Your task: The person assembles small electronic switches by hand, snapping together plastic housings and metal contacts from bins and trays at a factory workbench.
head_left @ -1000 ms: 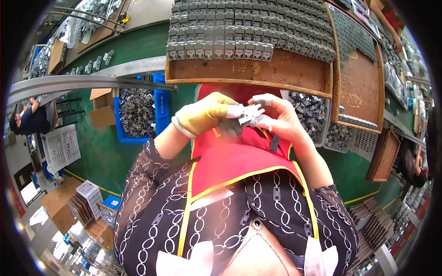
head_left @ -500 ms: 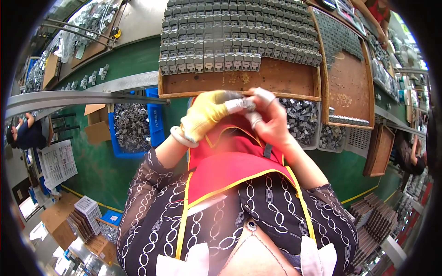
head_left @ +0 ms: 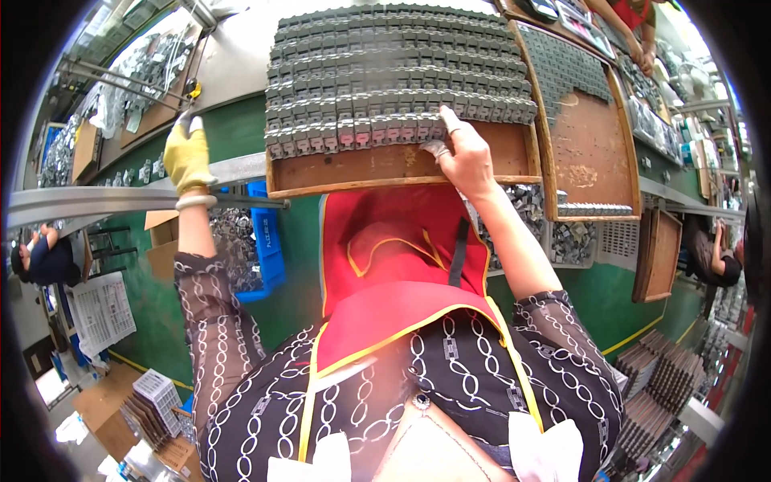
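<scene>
My left hand (head_left: 189, 157), in a yellow glove with grey fingertips, reaches out to the left over the green bench. Its fingers point away from me, slightly apart, and nothing shows in them. Small metal parts (head_left: 146, 171) lie in a line beside it. My right hand (head_left: 467, 157), with white coverings on some fingertips, is at the right end of the front row in a wooden tray (head_left: 345, 173). Its thumb and index finger are around a small grey block-shaped part (head_left: 434, 126) there. Rows of similar grey blocks (head_left: 393, 80) fill the tray's far portion.
A second wooden tray (head_left: 594, 145) with grey parts stands on the right. Below the bench are a blue bin (head_left: 269, 241) and a pale bin (head_left: 574, 241) of metal parts. A metal rail (head_left: 104, 201) crosses at left. Other people (head_left: 52, 253) are at both sides.
My hands were together in front of the apron around a small part. They have separated: the left has gone out to the left, the right forward to the front row's end.
</scene>
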